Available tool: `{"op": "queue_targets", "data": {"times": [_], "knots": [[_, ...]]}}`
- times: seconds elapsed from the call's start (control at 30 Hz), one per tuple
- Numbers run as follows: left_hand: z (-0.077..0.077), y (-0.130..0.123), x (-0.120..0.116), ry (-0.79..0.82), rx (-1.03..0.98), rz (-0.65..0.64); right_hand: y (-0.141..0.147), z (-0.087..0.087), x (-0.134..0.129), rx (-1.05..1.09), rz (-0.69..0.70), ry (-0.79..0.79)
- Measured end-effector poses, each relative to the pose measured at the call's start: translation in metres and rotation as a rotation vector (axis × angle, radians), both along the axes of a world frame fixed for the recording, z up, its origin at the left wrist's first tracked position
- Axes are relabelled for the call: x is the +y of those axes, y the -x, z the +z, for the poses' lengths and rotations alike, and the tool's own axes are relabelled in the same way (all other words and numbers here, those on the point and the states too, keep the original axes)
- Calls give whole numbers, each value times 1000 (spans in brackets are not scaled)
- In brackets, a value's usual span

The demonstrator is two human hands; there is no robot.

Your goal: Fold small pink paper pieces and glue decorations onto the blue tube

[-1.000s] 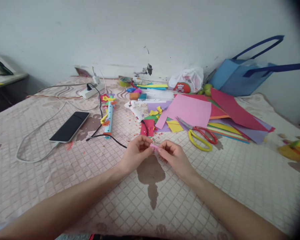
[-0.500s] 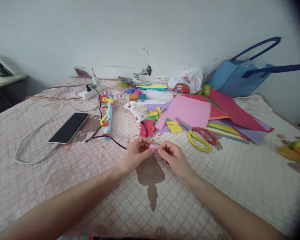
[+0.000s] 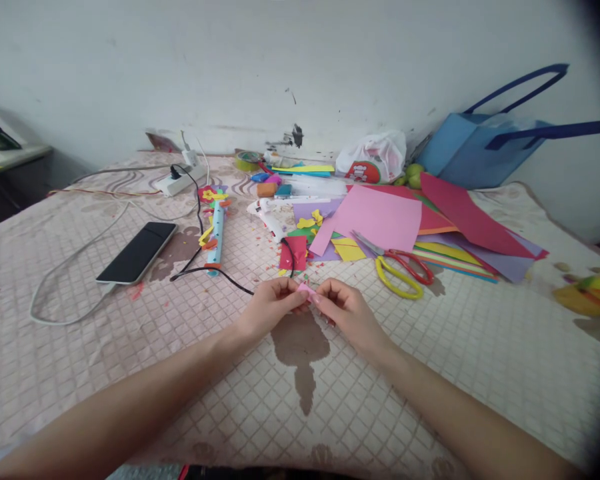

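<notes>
We face a pale, scuffed wall (image 3: pixel 180 80) with a dark smudge (image 3: pixel 297 136). Quilted cloth (image 3: pixel 105 353) with brown patches (image 3: pixel 303 340) covers our worktop (image 3: pixel 505 347); at far left we see a second table (image 3: pixel 25 158). The light is soft.

The glue gun (image 3: pixel 267 217) lies near the middle of the surface (image 3: pixel 480 360). Just to its left is the bar (image 3: pixel 217 233), with small cut-outs on it; farther left and a little nearer the person lies the phone (image 3: pixel 137 253). Left and behind the gun sits the power strip (image 3: pixel 181 181), and behind it, slightly left, the tape roll (image 3: pixel 249 162). The paper sheets (image 3: pixel 380 217) spread to its right, the scissors (image 3: pixel 387 255) (blades over their near edge) to its right and nearer. The plastic bag (image 3: pixel 373 159) is behind and right, the tote bag (image 3: pixel 475 150) beyond that. Before the gun, left hand (image 3: pixel 275 303) and right hand (image 3: pixel 347 308) have the paper piece (image 3: pixel 306 289) between them.
</notes>
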State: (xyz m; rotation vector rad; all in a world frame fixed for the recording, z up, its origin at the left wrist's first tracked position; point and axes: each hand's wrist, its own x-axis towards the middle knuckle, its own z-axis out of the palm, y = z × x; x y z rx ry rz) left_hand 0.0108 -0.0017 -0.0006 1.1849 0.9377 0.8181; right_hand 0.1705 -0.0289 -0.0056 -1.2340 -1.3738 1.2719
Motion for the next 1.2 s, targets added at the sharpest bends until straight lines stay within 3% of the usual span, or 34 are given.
{"op": "queue_targets", "data": {"times": [0.23,0.4,0.77,1.0,1.2], "knots": [[-2,1,1,31,16,-36,-5,2,2,88,66,78],[-5,3,3,17,52,-73,-9,6,4,12,168,84],[-2,2,2,0,16,-81,-5,3,2,-52,107,29],[0,5,3,-10,105,-129,-13,8,6,-69,247,98],[4,6,2,26,164,-192,-19,7,10,-114,351,53]]}}
